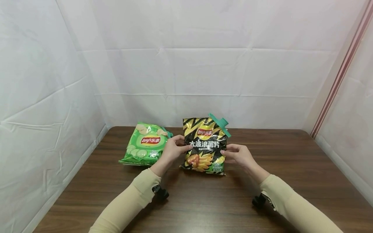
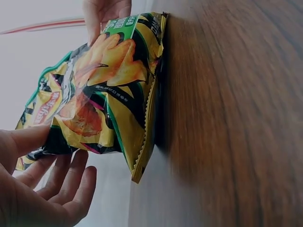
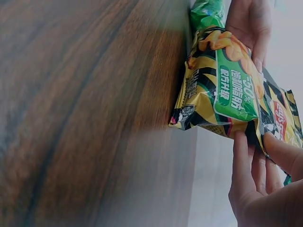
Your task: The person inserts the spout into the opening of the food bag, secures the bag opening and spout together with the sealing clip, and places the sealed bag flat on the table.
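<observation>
Both hands hold a black and yellow chip bag (image 1: 205,152) by its two sides, its printed front facing me. My left hand (image 1: 174,149) grips the left edge, thumb on the front and fingers behind. On the opposite edge my right hand (image 1: 239,156) pinches the bag the same way. A teal bag clip (image 1: 220,125) with a round spout sits slanted across the bag's upper right corner. In the left wrist view the bag's crimped bottom edge (image 2: 147,137) is close to the tabletop.
A green chip bag (image 1: 145,145) lies on the brown wooden table (image 1: 186,207), left of my left hand. Another teal clip (image 1: 168,132) shows at its upper right corner. White cloth (image 1: 204,71) hangs behind the table and along its sides.
</observation>
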`<move>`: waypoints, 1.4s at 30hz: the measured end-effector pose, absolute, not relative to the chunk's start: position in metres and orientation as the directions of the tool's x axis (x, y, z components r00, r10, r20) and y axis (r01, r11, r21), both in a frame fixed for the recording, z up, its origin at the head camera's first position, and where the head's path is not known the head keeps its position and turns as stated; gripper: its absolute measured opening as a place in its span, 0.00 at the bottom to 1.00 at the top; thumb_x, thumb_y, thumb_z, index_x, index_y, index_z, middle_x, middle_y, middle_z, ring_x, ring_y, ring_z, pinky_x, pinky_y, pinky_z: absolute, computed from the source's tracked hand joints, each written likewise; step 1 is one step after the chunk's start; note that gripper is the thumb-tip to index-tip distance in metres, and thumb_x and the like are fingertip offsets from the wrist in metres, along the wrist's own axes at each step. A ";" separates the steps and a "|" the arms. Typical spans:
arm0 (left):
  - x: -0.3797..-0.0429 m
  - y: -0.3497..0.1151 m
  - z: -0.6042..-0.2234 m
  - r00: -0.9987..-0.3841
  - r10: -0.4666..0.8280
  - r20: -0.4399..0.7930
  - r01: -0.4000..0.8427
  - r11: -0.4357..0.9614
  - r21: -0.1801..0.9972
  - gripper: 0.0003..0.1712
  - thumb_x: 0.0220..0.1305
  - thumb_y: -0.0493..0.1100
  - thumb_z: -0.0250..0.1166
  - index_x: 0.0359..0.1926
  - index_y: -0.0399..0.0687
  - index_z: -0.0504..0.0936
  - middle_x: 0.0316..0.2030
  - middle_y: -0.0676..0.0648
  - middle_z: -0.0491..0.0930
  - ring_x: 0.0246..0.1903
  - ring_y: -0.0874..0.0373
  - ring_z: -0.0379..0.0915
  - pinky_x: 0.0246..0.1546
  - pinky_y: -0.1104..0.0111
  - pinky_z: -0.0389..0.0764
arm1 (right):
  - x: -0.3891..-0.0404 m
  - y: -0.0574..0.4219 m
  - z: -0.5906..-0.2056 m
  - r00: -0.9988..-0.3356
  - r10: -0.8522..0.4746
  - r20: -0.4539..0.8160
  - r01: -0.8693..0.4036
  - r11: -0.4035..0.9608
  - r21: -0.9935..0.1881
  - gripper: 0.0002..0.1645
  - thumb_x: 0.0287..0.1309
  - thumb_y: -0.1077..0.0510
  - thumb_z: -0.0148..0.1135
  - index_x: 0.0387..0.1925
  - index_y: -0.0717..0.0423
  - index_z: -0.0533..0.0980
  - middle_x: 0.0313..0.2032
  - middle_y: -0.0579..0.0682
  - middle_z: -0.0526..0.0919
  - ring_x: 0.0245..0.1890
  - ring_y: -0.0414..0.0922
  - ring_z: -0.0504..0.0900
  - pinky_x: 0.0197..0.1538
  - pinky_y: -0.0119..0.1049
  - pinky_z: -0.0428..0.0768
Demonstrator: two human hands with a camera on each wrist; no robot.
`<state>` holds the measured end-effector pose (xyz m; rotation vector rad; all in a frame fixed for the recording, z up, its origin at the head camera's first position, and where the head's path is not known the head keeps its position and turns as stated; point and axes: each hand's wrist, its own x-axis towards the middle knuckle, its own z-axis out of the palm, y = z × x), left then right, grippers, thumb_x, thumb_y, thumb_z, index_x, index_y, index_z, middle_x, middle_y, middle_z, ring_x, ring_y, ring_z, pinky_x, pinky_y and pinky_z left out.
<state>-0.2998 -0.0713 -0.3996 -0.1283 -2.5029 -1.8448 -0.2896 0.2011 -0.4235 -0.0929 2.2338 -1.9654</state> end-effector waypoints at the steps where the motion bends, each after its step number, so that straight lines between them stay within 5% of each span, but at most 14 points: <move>1: -0.301 -0.070 -0.400 -0.996 0.047 0.070 0.081 0.284 0.955 0.18 0.53 0.40 0.72 0.44 0.42 0.78 0.41 0.39 0.81 0.40 0.49 0.79 0.43 0.55 0.81 | -0.290 0.201 -0.424 -0.985 -0.149 -0.083 0.064 0.127 -0.990 0.30 0.57 0.57 0.66 0.56 0.71 0.70 0.50 0.61 0.77 0.38 0.42 0.84 0.50 0.49 0.79; 9: -0.307 -0.061 -0.401 -0.999 0.041 0.003 0.013 0.238 0.971 0.15 0.56 0.39 0.70 0.38 0.40 0.72 0.43 0.37 0.80 0.39 0.50 0.79 0.44 0.54 0.80 | -0.295 0.206 -0.425 -0.983 -0.129 -0.127 0.116 0.084 -0.990 0.32 0.60 0.60 0.62 0.62 0.70 0.65 0.56 0.68 0.72 0.37 0.40 0.84 0.52 0.49 0.78; 17: -0.313 -0.056 -0.405 -0.995 0.084 -0.055 -0.034 0.234 0.972 0.27 0.56 0.43 0.70 0.54 0.38 0.72 0.52 0.34 0.77 0.43 0.45 0.81 0.46 0.55 0.80 | -0.300 0.213 -0.427 -0.982 -0.084 -0.170 0.166 0.054 -0.985 0.32 0.59 0.60 0.64 0.62 0.68 0.66 0.57 0.65 0.74 0.37 0.38 0.84 0.49 0.43 0.81; 24: -0.319 -0.050 -0.410 -0.998 0.053 -0.036 -0.019 0.281 0.959 0.28 0.55 0.45 0.71 0.54 0.39 0.74 0.48 0.36 0.80 0.40 0.48 0.82 0.40 0.57 0.82 | -0.305 0.217 -0.429 -0.982 -0.071 -0.176 0.172 0.058 -0.983 0.32 0.57 0.61 0.66 0.61 0.69 0.68 0.51 0.60 0.80 0.36 0.38 0.84 0.49 0.43 0.80; 42: -0.326 -0.043 -0.413 -0.999 -0.036 -0.006 -0.021 0.409 0.912 0.30 0.54 0.47 0.72 0.54 0.36 0.76 0.41 0.37 0.83 0.30 0.52 0.83 0.31 0.62 0.83 | -0.313 0.225 -0.432 -0.953 -0.179 -0.242 0.244 0.011 -0.970 0.36 0.60 0.61 0.62 0.66 0.69 0.61 0.63 0.67 0.67 0.44 0.41 0.83 0.56 0.43 0.77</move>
